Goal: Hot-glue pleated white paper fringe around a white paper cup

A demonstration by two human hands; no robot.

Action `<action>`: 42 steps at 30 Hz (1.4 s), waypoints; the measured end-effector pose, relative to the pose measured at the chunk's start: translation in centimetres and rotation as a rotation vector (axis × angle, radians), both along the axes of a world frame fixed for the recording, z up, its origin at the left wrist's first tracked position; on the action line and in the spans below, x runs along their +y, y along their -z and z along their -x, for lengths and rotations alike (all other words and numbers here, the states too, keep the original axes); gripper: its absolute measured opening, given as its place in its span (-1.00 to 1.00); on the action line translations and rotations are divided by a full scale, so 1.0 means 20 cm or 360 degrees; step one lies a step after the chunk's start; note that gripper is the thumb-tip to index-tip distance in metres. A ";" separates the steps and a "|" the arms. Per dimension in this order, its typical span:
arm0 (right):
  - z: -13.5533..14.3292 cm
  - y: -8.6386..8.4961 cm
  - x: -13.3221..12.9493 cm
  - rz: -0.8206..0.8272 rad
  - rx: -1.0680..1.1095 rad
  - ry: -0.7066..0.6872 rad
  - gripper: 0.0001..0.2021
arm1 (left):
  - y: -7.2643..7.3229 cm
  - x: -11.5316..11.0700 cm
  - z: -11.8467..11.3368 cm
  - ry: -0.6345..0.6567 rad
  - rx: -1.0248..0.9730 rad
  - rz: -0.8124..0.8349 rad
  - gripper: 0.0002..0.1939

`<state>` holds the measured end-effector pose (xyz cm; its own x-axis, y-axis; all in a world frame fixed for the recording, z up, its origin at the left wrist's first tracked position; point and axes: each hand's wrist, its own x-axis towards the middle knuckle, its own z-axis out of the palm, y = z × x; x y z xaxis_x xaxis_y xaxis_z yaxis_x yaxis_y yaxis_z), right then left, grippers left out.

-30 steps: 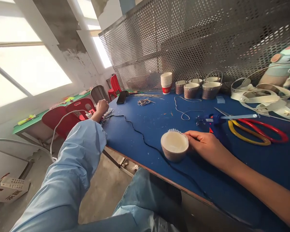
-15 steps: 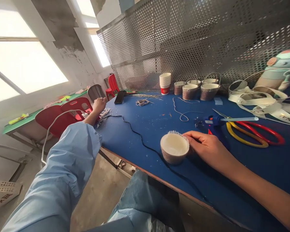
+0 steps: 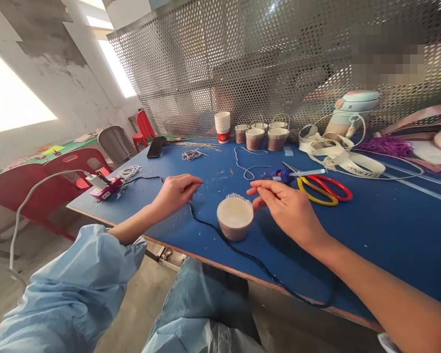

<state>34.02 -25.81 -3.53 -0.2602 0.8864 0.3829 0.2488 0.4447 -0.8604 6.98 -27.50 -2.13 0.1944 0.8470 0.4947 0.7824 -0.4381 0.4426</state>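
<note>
A small brown-wrapped cup point(image 3: 235, 224) with a white inside stands upright near the table's front edge. Along its far rim runs a strip of clear ruffled trim point(image 3: 235, 197). My left hand point(image 3: 177, 195) hovers to the left of the cup, its fingers drawn together and pointing right; whatever is between the tips, if anything, is too small to make out. Close by the cup's right side is my right hand point(image 3: 284, 203), its fingers somewhat apart with no object visible in them. A blue glue gun point(image 3: 279, 175) with a clear glue stick lies beyond it.
Scissors point(image 3: 329, 190) with red and yellow handles lie right of the glue gun. Several handled cups point(image 3: 255, 139) and a paper cup stack point(image 3: 223, 128) stand at the back. A black cable point(image 3: 238, 249) crosses the front, from a power strip point(image 3: 108, 190). White ribbon point(image 3: 353, 162) lies right.
My left hand has come from the far left by the power strip towards the cup. My right hand has let go of the cup's rim. The view has swung right.
</note>
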 end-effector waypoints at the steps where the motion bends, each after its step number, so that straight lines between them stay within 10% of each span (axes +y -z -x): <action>1: 0.00 0.00 0.00 0.0002 0.0011 0.0014 -0.78 | 0.00 -0.03 -0.04 0.0055 0.0020 -0.0031 -0.83; 8: -0.05 -0.11 -0.05 -0.0016 0.0113 0.0022 -0.47 | -0.08 -0.18 -0.23 0.0211 -0.0082 -0.0232 -0.72; 14: -0.28 -0.17 -0.13 -0.0082 -0.0104 -0.0053 -0.54 | -0.07 -0.30 -0.16 0.0215 0.0013 -0.0379 -0.78; 19: -0.68 0.05 -0.19 -0.0406 -0.1016 0.0353 -0.46 | 0.09 -0.39 0.08 -0.0265 0.0182 -0.0233 -0.70; 23: -0.84 0.29 -0.24 -0.0374 -0.1623 0.0226 -0.19 | 0.27 -0.43 0.20 -0.0404 0.0349 0.0047 -0.56; 29: -0.66 0.22 -0.28 -0.0305 -0.1712 0.0011 -0.19 | 0.37 -0.45 0.11 -0.0105 0.0712 0.0140 -0.34; 36: -0.33 0.13 -0.26 -0.0208 -0.1857 -0.0352 -0.11 | 0.35 -0.45 -0.08 -0.0039 0.0938 0.0112 -0.02; 42: -0.24 0.16 -0.19 -0.0191 -0.1892 -0.0361 -0.10 | 0.31 -0.40 -0.02 0.0099 0.1005 0.0295 0.02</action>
<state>38.83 -29.52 -6.73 -0.6494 0.7504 -0.1236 0.7605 0.6418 -0.0991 7.30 -35.53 -8.24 0.4506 0.8851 0.1164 0.8921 -0.4514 -0.0208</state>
